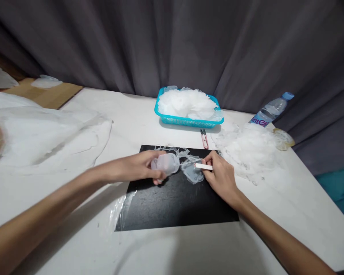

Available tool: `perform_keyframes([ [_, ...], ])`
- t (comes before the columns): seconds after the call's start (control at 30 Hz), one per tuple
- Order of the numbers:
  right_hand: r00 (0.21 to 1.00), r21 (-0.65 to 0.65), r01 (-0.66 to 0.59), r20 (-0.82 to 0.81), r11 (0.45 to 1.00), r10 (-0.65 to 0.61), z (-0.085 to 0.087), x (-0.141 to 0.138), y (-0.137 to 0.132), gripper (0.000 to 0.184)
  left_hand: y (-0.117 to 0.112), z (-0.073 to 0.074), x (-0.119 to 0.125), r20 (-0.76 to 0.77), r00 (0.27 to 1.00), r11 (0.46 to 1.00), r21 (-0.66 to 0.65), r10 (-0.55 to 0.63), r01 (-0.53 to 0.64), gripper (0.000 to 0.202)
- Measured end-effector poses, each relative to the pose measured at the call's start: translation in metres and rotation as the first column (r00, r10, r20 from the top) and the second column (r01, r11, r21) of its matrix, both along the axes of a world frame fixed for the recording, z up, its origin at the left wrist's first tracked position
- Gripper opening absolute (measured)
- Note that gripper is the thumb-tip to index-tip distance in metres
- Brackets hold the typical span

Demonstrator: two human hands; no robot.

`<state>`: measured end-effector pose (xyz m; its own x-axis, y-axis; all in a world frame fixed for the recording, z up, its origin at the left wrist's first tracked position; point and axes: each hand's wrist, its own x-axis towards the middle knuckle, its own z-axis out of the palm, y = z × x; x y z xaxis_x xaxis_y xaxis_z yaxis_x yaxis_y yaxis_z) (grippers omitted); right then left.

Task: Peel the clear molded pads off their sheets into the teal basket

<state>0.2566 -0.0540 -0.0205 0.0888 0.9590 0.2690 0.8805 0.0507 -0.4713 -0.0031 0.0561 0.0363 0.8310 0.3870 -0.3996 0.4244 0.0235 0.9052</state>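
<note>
Black sheeting makes a mat (177,206) on the white counter (149,248). Over its upper half, the left hand (145,167) has its grip closed around a translucent plastic piece (166,163). The right hand (222,173), at the mat's right edge, has its grip pinched on a white stick (205,166); a second clear piece (193,175) lies beneath. Open room spans the mat's near half. Beyond the far edge sit snips (204,139) and a blue basket (189,120); a white pile (249,151) flanks the right. The bottle (275,108) shows purple letters, partly legible as "ante".
</note>
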Motion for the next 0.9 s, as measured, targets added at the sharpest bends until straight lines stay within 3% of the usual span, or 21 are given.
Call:
perform_keyframes([
  [0.13,0.995,-0.11,0.002,-0.097,0.994,-0.013,0.008,-0.003,-0.005,0.014,0.008,0.017,-0.013,0.002,1.0,0.999,-0.039,-0.004,0.004,0.02],
  [0.33,0.96,-0.229,-0.07,-0.28,0.971,0.003,0.019,-0.002,-0.011,0.015,0.002,0.002,0.003,0.089,0.994,0.997,-0.051,0.056,-0.051,0.022],
  [0.4,0.976,-0.178,-0.048,-0.219,0.983,0.008,0.017,0.0,-0.011,0.01,0.002,-0.005,0.007,0.103,0.989,0.994,-0.006,0.109,-0.109,0.025],
  [0.47,0.99,-0.031,-0.044,-0.138,0.999,0.039,0.015,0.0,-0.011,0.008,0.001,-0.009,0.009,0.107,0.981,0.985,0.052,0.159,-0.165,0.03],
  [0.6,0.975,0.217,-0.208,-0.032,0.954,0.22,0.014,-0.009,-0.01,0.017,-0.004,-0.014,0.015,0.119,0.969,0.968,0.101,0.219,-0.231,0.034],
  [0.73,0.94,0.206,-0.335,0.01,0.919,0.34,0.012,-0.021,-0.006,0.02,-0.008,-0.02,0.021,0.141,0.964,0.966,0.09,0.227,-0.241,0.034],
  [0.9,0.944,0.122,-0.326,-0.014,0.937,0.331,0.004,-0.024,-0.002,0.017,-0.008,-0.028,0.025,0.22,0.938,0.944,0.135,0.269,-0.302,0.036],
])
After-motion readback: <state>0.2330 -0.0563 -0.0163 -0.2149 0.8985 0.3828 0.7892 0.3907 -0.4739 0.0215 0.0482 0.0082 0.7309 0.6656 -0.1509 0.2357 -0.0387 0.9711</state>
